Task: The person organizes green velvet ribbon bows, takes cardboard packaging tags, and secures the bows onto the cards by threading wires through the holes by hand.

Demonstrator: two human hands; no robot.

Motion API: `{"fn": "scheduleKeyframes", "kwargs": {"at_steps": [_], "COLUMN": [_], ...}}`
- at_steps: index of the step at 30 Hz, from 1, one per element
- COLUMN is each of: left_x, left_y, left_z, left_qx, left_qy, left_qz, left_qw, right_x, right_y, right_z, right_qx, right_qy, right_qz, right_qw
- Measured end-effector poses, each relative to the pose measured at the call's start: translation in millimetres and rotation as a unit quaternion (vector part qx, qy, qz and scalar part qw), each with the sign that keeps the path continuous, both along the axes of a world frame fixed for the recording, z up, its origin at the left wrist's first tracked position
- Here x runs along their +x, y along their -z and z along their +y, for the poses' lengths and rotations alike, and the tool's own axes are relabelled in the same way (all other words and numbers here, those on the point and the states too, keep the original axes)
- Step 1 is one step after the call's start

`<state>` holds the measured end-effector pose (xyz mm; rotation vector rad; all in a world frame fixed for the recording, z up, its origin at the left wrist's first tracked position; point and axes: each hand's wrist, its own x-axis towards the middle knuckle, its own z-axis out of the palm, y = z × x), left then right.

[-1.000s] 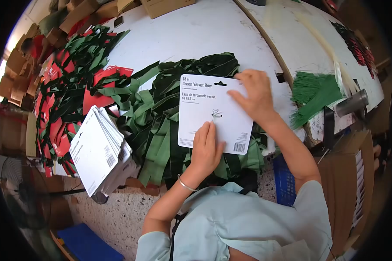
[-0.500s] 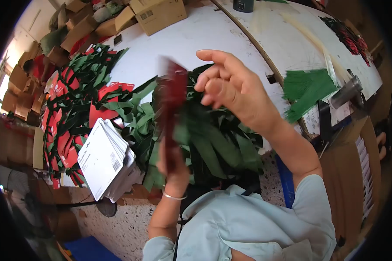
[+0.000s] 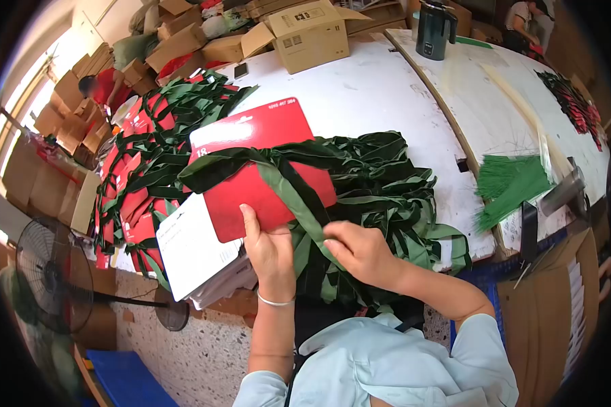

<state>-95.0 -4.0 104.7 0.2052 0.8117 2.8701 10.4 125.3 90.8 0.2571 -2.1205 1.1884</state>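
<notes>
My left hand [image 3: 271, 261] grips a red card [image 3: 251, 197] by its lower edge, thumb on the printed face. A green velvet ribbon [image 3: 251, 157] lies across the card's middle, with a tail hanging down its front. That tail is pinched in the fingers of my right hand [image 3: 363, 252], just right of the card. Under and left of the card sits a stack of white cards [image 3: 195, 247] with a barcode side up. A heap of green ribbons [image 3: 387, 193] spreads behind my right hand. More red cards with ribbons [image 3: 139, 183] pile up at the left.
A cardboard box [image 3: 312, 41] and a dark kettle [image 3: 434, 30] stand at the back. Green wire-like strands [image 3: 512, 186] lie on the right of the white table [image 3: 360, 88]. A fan [image 3: 51, 271] stands at the lower left. A person in red [image 3: 108, 88] is in the far left background.
The blurred, edge-on red card now faces me flat, with ribbon across it. My right hand has come down from above and closed on the ribbon tail. The view has shifted.
</notes>
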Motion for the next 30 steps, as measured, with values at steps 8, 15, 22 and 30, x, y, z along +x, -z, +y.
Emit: {"fn": "scheduleKeyframes", "kwargs": {"at_steps": [8,15,22,30], "left_x": [-20.0,27.2,57.6,44.9], "left_y": [33.8,21.8,10.6,7.6], "left_z": [9.7,50.1,60.1,40.8], "left_qx": [-0.039,-0.041,-0.105,-0.151], "left_qy": [0.171,0.122,0.307,0.313], "left_qz": [0.042,-0.026,-0.041,0.017], "left_qw": [0.984,0.991,0.945,0.937], "right_x": [34.5,14.0,-19.8,-28.6], "right_y": [-6.7,-64.8,-80.2,-80.9], "right_z": [-26.0,59.1,100.2,108.7], "right_qx": [0.402,0.256,0.369,0.346], "right_qy": [-0.11,0.144,0.181,0.051], "right_qz": [0.009,0.113,0.005,-0.004], "right_qw": [0.909,0.949,0.911,0.937]}}
